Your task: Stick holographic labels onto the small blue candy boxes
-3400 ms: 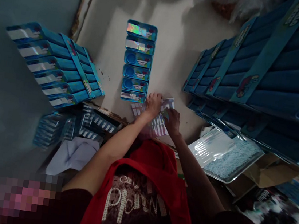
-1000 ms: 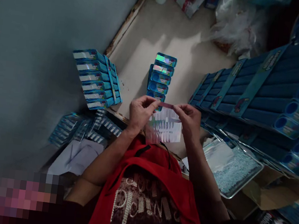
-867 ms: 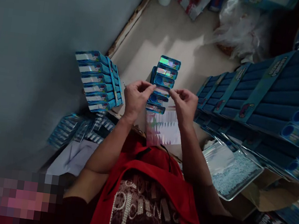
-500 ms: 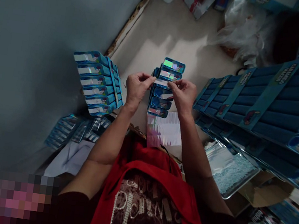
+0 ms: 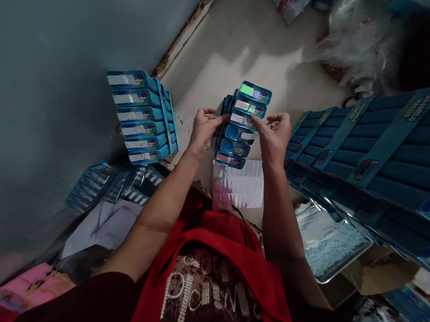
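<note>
In front of me on the table stands a small stack of blue boxes (image 5: 234, 148), several with shiny label strips on their ends. A strip (image 5: 242, 118) lies across the third box end from the top. My left hand (image 5: 205, 128) is at the stack's left side, its thumb and fingers apart, a fingertip at the strip's left end. My right hand (image 5: 275, 137) has its fingers apart, with one fingertip on the strip's right end. Below the stack lies a shiny pinkish sheet of strips (image 5: 239, 185).
A banded stack of blue boxes (image 5: 141, 117) stands at left, near the wall. Larger blue stacks (image 5: 392, 142) fill the right side. A tray (image 5: 333, 245) of pale blue bits is below them. Clear plastic bags (image 5: 356, 47) lie at the back right.
The strip that hung between both hands now lies on the third box end. My hands have moved slightly right and their fingers have opened. The strip on the fourth box now lies flatter.
</note>
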Available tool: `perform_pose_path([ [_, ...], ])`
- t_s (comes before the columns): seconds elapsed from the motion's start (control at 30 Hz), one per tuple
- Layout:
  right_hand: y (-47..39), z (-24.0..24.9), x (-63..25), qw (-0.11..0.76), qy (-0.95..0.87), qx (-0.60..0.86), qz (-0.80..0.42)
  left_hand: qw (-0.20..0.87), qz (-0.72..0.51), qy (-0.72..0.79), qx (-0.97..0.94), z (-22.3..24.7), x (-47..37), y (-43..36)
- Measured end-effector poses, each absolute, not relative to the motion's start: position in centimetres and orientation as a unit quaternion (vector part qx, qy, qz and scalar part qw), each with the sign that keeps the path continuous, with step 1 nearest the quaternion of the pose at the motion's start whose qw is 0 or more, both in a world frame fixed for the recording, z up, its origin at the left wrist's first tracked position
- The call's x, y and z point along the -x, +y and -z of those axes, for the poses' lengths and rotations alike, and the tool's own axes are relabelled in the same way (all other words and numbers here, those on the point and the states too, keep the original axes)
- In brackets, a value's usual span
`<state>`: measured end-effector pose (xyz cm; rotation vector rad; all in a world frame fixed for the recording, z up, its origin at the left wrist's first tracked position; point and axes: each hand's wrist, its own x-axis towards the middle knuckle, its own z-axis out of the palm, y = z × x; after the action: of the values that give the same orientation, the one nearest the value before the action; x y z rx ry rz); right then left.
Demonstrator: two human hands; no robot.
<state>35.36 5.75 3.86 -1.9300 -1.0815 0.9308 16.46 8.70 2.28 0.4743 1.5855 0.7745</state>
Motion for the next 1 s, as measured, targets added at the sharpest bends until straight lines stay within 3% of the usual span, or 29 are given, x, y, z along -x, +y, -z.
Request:
perform_pose_path([
  [0.13,5.3,-6.3,-34.9,0.445,-0.352,0.715,-0.409,0.514,-0.397,0.674,-0.352,-6.2,-15.7,5.8],
  [0.33,5.0,-10.2,-33.0,0.455,-0.364,0.672,-0.457,0.726,-0.334,0.528,-0.288,-10.1,-16.3,2.7],
  [0.53,3.3,-10.8,-33.8,0.423,-0.353,0.646,-0.529,0.706,-0.352,0.564,-0.245,-9.2,-15.2,3.8],
  [0.83,3.2,-6.2,-32.4,0.381,-0.453,0.73,-0.34,0.586,-0.279,0.655,-0.386,-7.8,-13.8,7.0],
  [1.0,3.5,-5.8,-31.9,0.358,-0.456,0.747,-0.326,0.585,-0.27,0.654,-0.396,-6.7,-13.5,7.3],
])
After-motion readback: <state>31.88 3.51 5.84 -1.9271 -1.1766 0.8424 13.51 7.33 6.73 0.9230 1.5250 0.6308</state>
